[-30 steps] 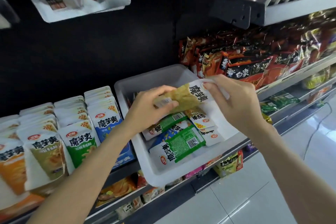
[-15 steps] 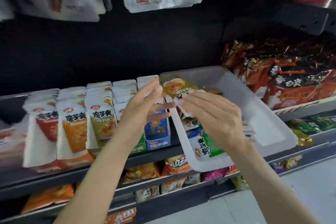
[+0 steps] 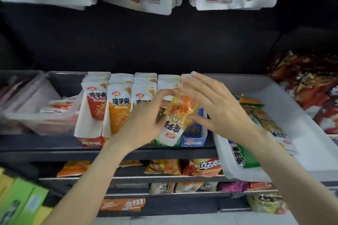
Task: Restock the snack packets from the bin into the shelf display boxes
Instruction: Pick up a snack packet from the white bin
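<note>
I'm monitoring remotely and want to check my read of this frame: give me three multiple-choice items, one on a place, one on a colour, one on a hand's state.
1. Where does the white bin sit?
A. right of the display boxes
B. on the floor
C. on the top shelf

2. What colour is the display box below the held packet?
A. black
B. blue
C. pink

3. How is the right hand?
A. a fist
B. out of view
C. fingers straight

Answers:
1 A, it rests on the same shelf, right of the packet rows.
2 B, its front is blue.
3 C, its fingers are spread, while the left hand has the grip.
</note>
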